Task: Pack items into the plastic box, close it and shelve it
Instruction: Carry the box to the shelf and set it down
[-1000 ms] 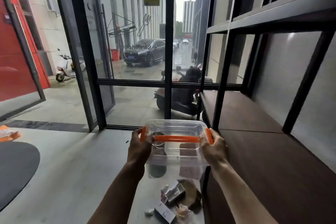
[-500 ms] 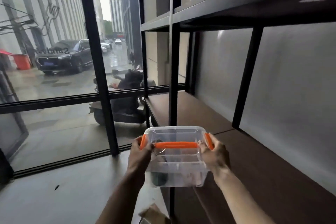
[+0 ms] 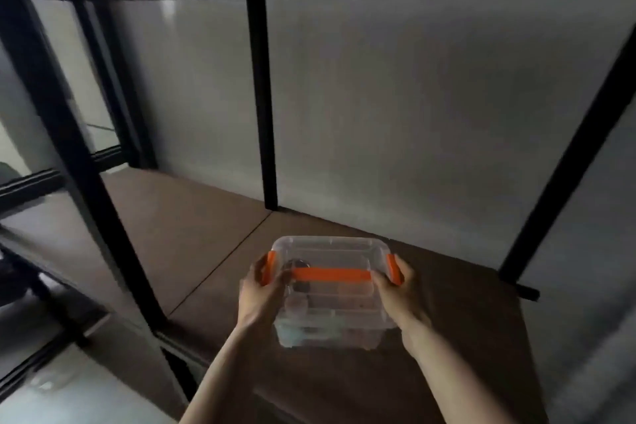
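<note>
Over the smooth brown shelf (image 3: 464, 303), left hand (image 3: 260, 296) and right hand (image 3: 401, 299) clamp the clear, round-cornered plastic box (image 3: 330, 293).

One clear plastic box (image 3: 332, 289) is here, gripped by two hands: the left hand (image 3: 260, 296) on one end, the right hand (image 3: 402, 299) on the other. Three orange parts show on it: one handle (image 3: 332, 275) between the hands and two clips (image 3: 394, 268), one under each grip. Beyond the grip stand four black uprights (image 3: 263, 103) and two brown shelf boards (image 3: 179, 227). The items inside are too blurred to count.
</note>
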The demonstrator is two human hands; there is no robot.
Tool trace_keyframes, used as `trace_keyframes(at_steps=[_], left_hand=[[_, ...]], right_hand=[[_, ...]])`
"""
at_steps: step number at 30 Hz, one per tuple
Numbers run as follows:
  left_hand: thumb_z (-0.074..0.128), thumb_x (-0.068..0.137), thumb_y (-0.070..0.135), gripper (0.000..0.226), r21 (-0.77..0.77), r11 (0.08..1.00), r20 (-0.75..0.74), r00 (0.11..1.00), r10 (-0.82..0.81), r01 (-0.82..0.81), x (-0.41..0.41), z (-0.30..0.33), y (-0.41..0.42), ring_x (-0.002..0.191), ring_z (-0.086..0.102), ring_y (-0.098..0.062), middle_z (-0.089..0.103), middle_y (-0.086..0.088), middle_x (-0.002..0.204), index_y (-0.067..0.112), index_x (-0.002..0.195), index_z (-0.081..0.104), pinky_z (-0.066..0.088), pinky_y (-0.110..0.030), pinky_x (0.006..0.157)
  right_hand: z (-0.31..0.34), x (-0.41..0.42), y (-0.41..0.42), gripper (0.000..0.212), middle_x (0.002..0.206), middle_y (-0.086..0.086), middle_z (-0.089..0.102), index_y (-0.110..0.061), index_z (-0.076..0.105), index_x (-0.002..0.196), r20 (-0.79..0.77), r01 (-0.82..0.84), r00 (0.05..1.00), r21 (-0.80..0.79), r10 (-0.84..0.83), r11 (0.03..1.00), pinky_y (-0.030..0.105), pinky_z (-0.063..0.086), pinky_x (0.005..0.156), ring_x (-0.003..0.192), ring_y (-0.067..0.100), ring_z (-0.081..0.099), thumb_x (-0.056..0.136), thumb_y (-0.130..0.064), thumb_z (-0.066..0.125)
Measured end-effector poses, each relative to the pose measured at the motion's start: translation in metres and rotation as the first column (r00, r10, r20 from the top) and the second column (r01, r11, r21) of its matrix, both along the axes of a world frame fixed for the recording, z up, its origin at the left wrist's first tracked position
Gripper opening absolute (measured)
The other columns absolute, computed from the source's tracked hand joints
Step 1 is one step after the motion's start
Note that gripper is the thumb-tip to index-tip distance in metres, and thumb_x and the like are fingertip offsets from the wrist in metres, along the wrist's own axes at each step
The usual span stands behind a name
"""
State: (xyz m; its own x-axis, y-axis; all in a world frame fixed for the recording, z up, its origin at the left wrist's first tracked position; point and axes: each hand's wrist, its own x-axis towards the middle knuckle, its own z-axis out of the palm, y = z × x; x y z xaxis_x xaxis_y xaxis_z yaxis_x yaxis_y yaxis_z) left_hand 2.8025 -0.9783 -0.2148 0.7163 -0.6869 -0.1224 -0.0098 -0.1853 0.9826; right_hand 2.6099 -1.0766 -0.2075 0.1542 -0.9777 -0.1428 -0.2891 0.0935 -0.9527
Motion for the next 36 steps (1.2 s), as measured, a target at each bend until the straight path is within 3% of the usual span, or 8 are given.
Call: trace_keyframes(at_steps=[3,8,10,15,21,29,32,36], left_hand=[[0.074,0.080,0.029,0.013,0.013,0.989,0.018,0.989,-0.147,0.147,-0.027,-0.016,-0.034,0.054,0.067,-0.001,0.075,0.003,0.073,0.035,0.091,0.071,0.053,-0.018,0.044],[0.077,0.071,0.019,0.056,0.047,0.951,-0.001,0.952,-0.305,0.304,-0.070,-0.036,-0.067,0.087,0.067,-0.012,0.070,0.006,0.098,0.022,0.124,0.058,0.053,-0.035,0.078],[0.071,0.063,0.027,0.049,0.058,0.941,0.016,0.942,-0.336,0.335,-0.083,-0.044,-0.070,0.078,0.068,-0.004,0.073,0.012,0.086,0.036,0.111,0.066,0.056,-0.038,0.077],[0.060,0.067,-0.002,0.074,0.130,0.910,0.088,0.909,-0.407,0.394,-0.097,-0.072,-0.066,0.084,0.069,-0.012,0.072,0.010,0.090,0.071,0.077,0.060,0.057,-0.040,0.077],[0.066,0.075,-0.008,0.064,0.189,0.890,0.054,0.900,-0.432,0.415,-0.096,-0.107,-0.058,0.087,0.066,-0.012,0.066,0.002,0.105,0.020,0.131,0.054,0.050,-0.024,0.066],[0.068,0.078,-0.007,0.071,0.209,0.881,0.173,0.871,-0.460,0.424,-0.100,-0.133,-0.044,0.106,0.065,-0.013,0.063,0.019,0.113,0.038,0.129,0.050,0.054,-0.028,0.078],[0.070,0.082,-0.002,0.071,0.237,0.872,0.202,0.856,-0.476,0.429,-0.099,-0.139,-0.043,0.117,0.058,-0.015,0.059,0.011,0.127,0.028,0.142,0.046,0.052,-0.038,0.093],[0.070,0.084,0.002,0.076,0.276,0.854,0.228,0.833,-0.504,0.441,-0.096,-0.143,-0.044,0.113,0.058,-0.012,0.055,0.001,0.138,0.023,0.149,0.037,0.052,-0.026,0.084]], right_hand=[[-0.009,-0.042,-0.007,0.067,0.139,0.001,0.053,-0.025,0.036,0.153,-0.087,0.136,0.987,-0.018,-0.137,0.991,0.033,0.046,0.085,0.119,0.023,0.056,0.094,-0.039,0.064],[-0.037,-0.097,-0.010,0.055,0.118,0.001,0.059,-0.020,0.049,0.135,-0.203,0.320,0.924,-0.048,-0.323,0.946,0.031,0.055,0.074,0.097,0.015,0.061,0.088,-0.036,0.072],[-0.050,-0.111,-0.007,0.049,0.109,-0.001,0.060,-0.018,0.051,0.129,-0.224,0.351,0.910,-0.030,-0.348,0.936,0.026,0.051,0.065,0.085,0.010,0.059,0.088,-0.035,0.073],[-0.079,-0.124,0.002,0.051,0.112,-0.002,0.061,-0.020,0.049,0.133,-0.291,0.339,0.906,0.065,-0.307,0.939,0.039,0.057,0.089,0.093,0.014,0.061,0.089,-0.036,0.071],[-0.104,-0.125,0.006,0.060,0.134,0.005,0.058,-0.020,0.042,0.141,-0.376,0.284,0.898,0.094,-0.230,0.954,0.044,0.052,0.102,0.120,0.024,0.059,0.090,-0.031,0.071],[-0.133,-0.124,0.010,0.069,0.143,0.006,0.051,-0.018,0.031,0.150,-0.437,0.245,0.879,0.069,-0.192,0.967,0.042,0.051,0.104,0.128,0.023,0.054,0.092,-0.030,0.067],[-0.138,-0.120,0.009,0.071,0.141,0.008,0.052,-0.019,0.028,0.152,-0.454,0.272,0.864,0.059,-0.217,0.961,0.041,0.055,0.097,0.125,0.024,0.058,0.093,-0.029,0.066],[-0.142,-0.120,0.008,0.070,0.140,0.008,0.052,-0.020,0.025,0.153,-0.483,0.263,0.850,0.042,-0.211,0.964,0.038,0.054,0.091,0.121,0.024,0.060,0.095,-0.031,0.062]])
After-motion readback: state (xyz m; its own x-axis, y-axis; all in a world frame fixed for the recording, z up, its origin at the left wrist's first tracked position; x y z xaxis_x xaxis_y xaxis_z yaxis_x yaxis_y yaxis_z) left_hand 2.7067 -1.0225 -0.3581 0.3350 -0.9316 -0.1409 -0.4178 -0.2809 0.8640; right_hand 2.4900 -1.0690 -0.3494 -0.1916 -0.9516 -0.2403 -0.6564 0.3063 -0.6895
